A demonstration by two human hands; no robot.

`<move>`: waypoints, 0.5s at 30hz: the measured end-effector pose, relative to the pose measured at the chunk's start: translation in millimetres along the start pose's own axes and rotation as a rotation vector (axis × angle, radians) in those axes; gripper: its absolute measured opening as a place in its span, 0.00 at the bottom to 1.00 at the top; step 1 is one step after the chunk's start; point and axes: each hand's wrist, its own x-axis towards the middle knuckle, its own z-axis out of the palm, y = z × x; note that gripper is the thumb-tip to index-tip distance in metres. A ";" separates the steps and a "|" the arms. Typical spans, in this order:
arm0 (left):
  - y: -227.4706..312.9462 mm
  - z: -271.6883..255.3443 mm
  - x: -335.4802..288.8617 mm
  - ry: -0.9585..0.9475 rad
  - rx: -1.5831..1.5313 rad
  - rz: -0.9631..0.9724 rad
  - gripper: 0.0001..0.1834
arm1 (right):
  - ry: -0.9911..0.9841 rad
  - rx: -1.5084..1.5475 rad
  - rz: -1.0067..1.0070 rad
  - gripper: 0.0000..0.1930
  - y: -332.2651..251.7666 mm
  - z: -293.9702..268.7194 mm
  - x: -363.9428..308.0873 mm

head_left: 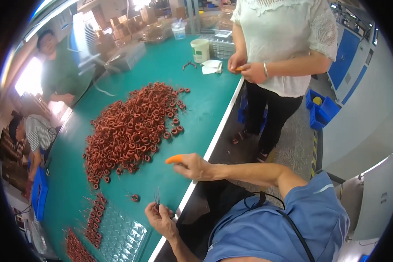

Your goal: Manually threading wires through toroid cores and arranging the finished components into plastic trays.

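My left hand (162,220) is pinched around a small reddish-brown ring coil (156,207), its thin wire leads pointing up. Over the table edge, my right hand (194,167) wears an orange finger cover (174,160) on the outstretched index finger. Its other fingers are bent and nothing shows in them. A single ring coil (135,198) lies on the green table just left of my left hand. Farther up is a large heap of similar coils (131,126). Coils stand in rows (95,220) beside a clear plastic blister tray (124,233).
Another person (288,48) in a white top stands at the table's far right, hands together. Near them are a white bucket (200,50), pliers (189,65) and a white cloth (212,66). Two more people work on the left, near a blue bin (39,193).
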 end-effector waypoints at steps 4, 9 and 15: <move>-4.6 -5.3 1.5 0.022 0.033 -0.019 0.08 | -0.035 0.309 0.333 0.15 10.8 -3.3 -21.8; -4.5 -5.3 -5.1 0.032 -0.031 -0.027 0.09 | 0.019 0.225 0.317 0.14 9.6 7.8 -29.4; -3.1 -13.3 -9.3 0.064 -0.019 -0.024 0.08 | 0.029 0.223 0.318 0.14 5.7 15.2 -28.4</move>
